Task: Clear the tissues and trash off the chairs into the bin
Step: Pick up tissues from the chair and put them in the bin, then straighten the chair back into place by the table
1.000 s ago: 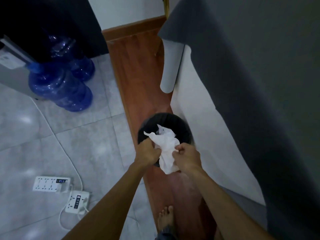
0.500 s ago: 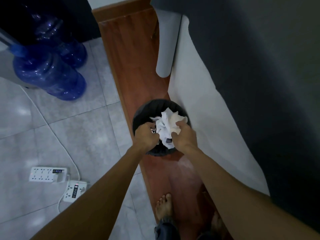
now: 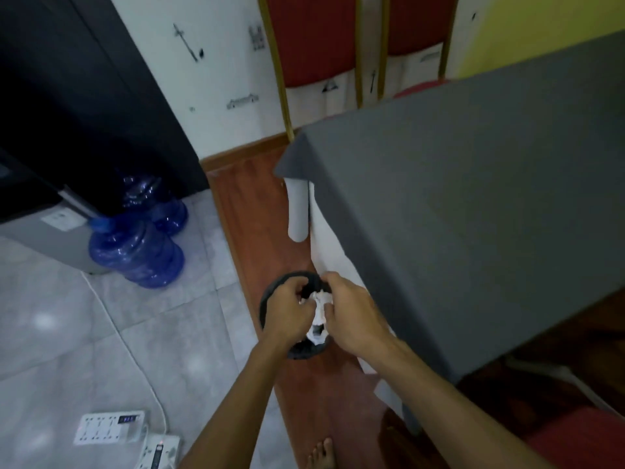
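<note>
A round black bin [image 3: 270, 292] stands on the red-brown floor strip beside the grey table. A crumpled wad of white tissues [image 3: 318, 314] is bunched between both hands right over the bin's mouth. My left hand [image 3: 287, 313] grips the wad from the left, and my right hand [image 3: 351, 316] pinches it from the right. The hands hide most of the bin's opening. Red chairs [image 3: 314, 38] with gold frames stand against the far wall; I see no trash on the parts that show.
A grey table [image 3: 473, 214] fills the right side, its corner leg [image 3: 297, 211] just beyond the bin. Blue water jugs [image 3: 135, 252] and a dark cabinet stand at left. Two power strips [image 3: 111, 424] with a white cable lie on the tiles. My bare foot [image 3: 321, 455] is below.
The view has tilted up, so the chairs and wall now show. The tissues have been squeezed from a loose spread sheet into a small wad, held low over the bin.
</note>
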Action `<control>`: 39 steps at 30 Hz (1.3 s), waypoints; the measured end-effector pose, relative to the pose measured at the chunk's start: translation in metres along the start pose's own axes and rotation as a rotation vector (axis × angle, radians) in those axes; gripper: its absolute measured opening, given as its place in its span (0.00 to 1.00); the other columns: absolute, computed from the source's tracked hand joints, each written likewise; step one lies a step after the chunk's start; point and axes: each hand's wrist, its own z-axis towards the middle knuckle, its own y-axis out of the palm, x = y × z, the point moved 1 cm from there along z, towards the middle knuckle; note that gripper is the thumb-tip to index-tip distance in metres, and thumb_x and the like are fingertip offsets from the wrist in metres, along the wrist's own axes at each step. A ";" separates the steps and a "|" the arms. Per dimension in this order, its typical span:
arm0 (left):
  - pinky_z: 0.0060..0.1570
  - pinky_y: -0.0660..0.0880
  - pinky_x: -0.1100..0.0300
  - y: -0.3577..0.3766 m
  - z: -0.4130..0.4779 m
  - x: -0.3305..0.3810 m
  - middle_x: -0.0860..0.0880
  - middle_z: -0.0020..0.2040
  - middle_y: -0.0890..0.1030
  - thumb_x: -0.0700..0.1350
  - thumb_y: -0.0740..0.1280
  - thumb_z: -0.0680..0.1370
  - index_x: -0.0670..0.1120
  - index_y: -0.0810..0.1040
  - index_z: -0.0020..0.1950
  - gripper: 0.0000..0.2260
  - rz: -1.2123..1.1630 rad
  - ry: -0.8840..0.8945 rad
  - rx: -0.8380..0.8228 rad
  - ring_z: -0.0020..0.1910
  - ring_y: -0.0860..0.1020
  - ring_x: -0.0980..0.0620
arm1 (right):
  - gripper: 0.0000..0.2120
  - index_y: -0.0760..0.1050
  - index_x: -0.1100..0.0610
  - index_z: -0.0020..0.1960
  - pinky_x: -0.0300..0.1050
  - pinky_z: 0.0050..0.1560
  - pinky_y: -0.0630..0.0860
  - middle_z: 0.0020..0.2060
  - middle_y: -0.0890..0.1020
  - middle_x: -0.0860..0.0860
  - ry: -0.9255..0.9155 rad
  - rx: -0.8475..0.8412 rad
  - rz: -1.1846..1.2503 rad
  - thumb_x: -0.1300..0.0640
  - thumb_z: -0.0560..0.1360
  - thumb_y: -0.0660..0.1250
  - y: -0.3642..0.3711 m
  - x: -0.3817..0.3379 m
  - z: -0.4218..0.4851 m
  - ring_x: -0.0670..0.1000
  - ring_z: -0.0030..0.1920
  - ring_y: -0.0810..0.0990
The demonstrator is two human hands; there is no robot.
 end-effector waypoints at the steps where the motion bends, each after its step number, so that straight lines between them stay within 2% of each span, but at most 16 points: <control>1: 0.56 0.73 0.62 -0.002 -0.012 0.012 0.53 0.55 0.81 0.35 0.67 0.76 0.43 0.78 0.67 0.18 -0.020 0.033 0.006 0.60 0.81 0.49 | 0.20 0.71 0.53 0.68 0.51 0.57 0.79 0.60 0.81 0.53 -0.034 0.011 -0.023 0.65 0.78 0.63 -0.016 -0.005 -0.016 0.55 0.59 0.81; 3: 0.56 0.75 0.61 0.001 -0.038 0.034 0.55 0.54 0.82 0.36 0.66 0.76 0.45 0.79 0.64 0.17 -0.040 0.076 0.018 0.58 0.81 0.51 | 0.19 0.71 0.54 0.68 0.51 0.57 0.79 0.60 0.81 0.53 -0.082 0.033 -0.067 0.64 0.78 0.64 -0.046 -0.007 -0.049 0.55 0.58 0.81; 6: 0.54 0.75 0.62 0.019 -0.088 0.070 0.53 0.57 0.83 0.40 0.66 0.76 0.48 0.80 0.64 0.17 -0.036 0.132 0.019 0.56 0.81 0.52 | 0.23 0.68 0.55 0.73 0.50 0.61 0.77 0.65 0.79 0.55 -0.121 0.104 -0.124 0.64 0.79 0.64 -0.089 0.010 -0.107 0.57 0.64 0.78; 9: 0.60 0.77 0.54 0.049 -0.151 0.114 0.50 0.59 0.83 0.39 0.67 0.76 0.47 0.79 0.65 0.17 -0.063 0.185 0.000 0.56 0.82 0.49 | 0.23 0.68 0.55 0.72 0.56 0.63 0.76 0.67 0.78 0.56 -0.116 0.174 -0.155 0.61 0.79 0.65 -0.130 0.038 -0.176 0.60 0.67 0.76; 11: 0.63 0.77 0.51 0.074 -0.194 0.141 0.49 0.61 0.83 0.39 0.68 0.76 0.47 0.79 0.65 0.18 -0.053 0.227 -0.030 0.58 0.81 0.49 | 0.23 0.69 0.55 0.73 0.55 0.65 0.75 0.68 0.78 0.56 -0.081 0.226 -0.136 0.59 0.78 0.66 -0.154 0.064 -0.225 0.59 0.68 0.76; 13: 0.63 0.76 0.53 0.102 -0.237 0.166 0.49 0.62 0.83 0.41 0.68 0.76 0.48 0.79 0.65 0.17 -0.019 0.268 -0.098 0.58 0.81 0.51 | 0.24 0.70 0.55 0.73 0.54 0.65 0.75 0.67 0.79 0.56 -0.023 0.275 -0.098 0.59 0.78 0.67 -0.174 0.094 -0.273 0.58 0.67 0.77; 16: 0.58 0.74 0.61 0.145 -0.298 0.199 0.50 0.62 0.83 0.41 0.68 0.77 0.49 0.79 0.66 0.17 0.028 0.343 -0.217 0.56 0.80 0.55 | 0.24 0.70 0.53 0.73 0.53 0.65 0.77 0.67 0.80 0.54 0.086 0.326 -0.031 0.58 0.78 0.69 -0.195 0.138 -0.342 0.55 0.67 0.78; 20: 0.55 0.72 0.63 0.198 -0.363 0.230 0.53 0.62 0.81 0.42 0.68 0.78 0.50 0.79 0.67 0.17 0.105 0.423 -0.379 0.56 0.79 0.57 | 0.23 0.71 0.52 0.73 0.51 0.66 0.76 0.67 0.80 0.53 0.240 0.427 0.091 0.57 0.78 0.69 -0.213 0.192 -0.423 0.54 0.66 0.78; 24: 0.60 0.74 0.61 0.243 -0.415 0.245 0.52 0.62 0.82 0.41 0.68 0.78 0.50 0.79 0.67 0.17 0.176 0.471 -0.509 0.58 0.79 0.55 | 0.23 0.72 0.52 0.73 0.43 0.65 0.72 0.68 0.79 0.50 0.389 0.531 0.212 0.55 0.79 0.70 -0.222 0.233 -0.504 0.51 0.68 0.77; 26: 0.60 0.74 0.60 0.262 -0.438 0.249 0.52 0.62 0.82 0.42 0.68 0.78 0.50 0.79 0.66 0.16 0.222 0.492 -0.577 0.59 0.80 0.54 | 0.22 0.74 0.52 0.71 0.45 0.65 0.73 0.66 0.80 0.50 0.458 0.588 0.275 0.54 0.78 0.70 -0.223 0.248 -0.543 0.51 0.67 0.78; 31: 0.63 0.73 0.60 0.311 -0.489 0.250 0.51 0.61 0.83 0.42 0.69 0.78 0.48 0.81 0.64 0.15 0.358 0.589 -0.748 0.61 0.80 0.53 | 0.17 0.76 0.49 0.67 0.42 0.54 0.75 0.57 0.83 0.48 0.651 0.780 0.432 0.53 0.79 0.70 -0.216 0.283 -0.628 0.49 0.59 0.81; 33: 0.63 0.73 0.61 0.330 -0.508 0.250 0.52 0.62 0.83 0.42 0.69 0.78 0.48 0.81 0.65 0.15 0.407 0.626 -0.818 0.62 0.79 0.53 | 0.17 0.77 0.49 0.67 0.44 0.57 0.77 0.59 0.83 0.49 0.707 0.842 0.470 0.53 0.79 0.70 -0.211 0.292 -0.656 0.48 0.59 0.81; 36: 0.56 0.69 0.66 0.354 -0.536 0.251 0.53 0.61 0.82 0.43 0.68 0.78 0.48 0.80 0.65 0.15 0.460 0.680 -0.923 0.62 0.79 0.54 | 0.18 0.77 0.50 0.67 0.46 0.62 0.76 0.62 0.82 0.49 0.808 0.927 0.503 0.52 0.78 0.70 -0.202 0.304 -0.696 0.49 0.62 0.80; 39: 0.52 0.69 0.65 0.375 -0.565 0.250 0.54 0.57 0.81 0.42 0.67 0.79 0.49 0.80 0.64 0.14 0.456 0.699 -1.033 0.60 0.79 0.54 | 0.18 0.78 0.51 0.67 0.46 0.64 0.76 0.63 0.83 0.49 0.905 1.015 0.510 0.52 0.78 0.71 -0.195 0.314 -0.732 0.49 0.61 0.81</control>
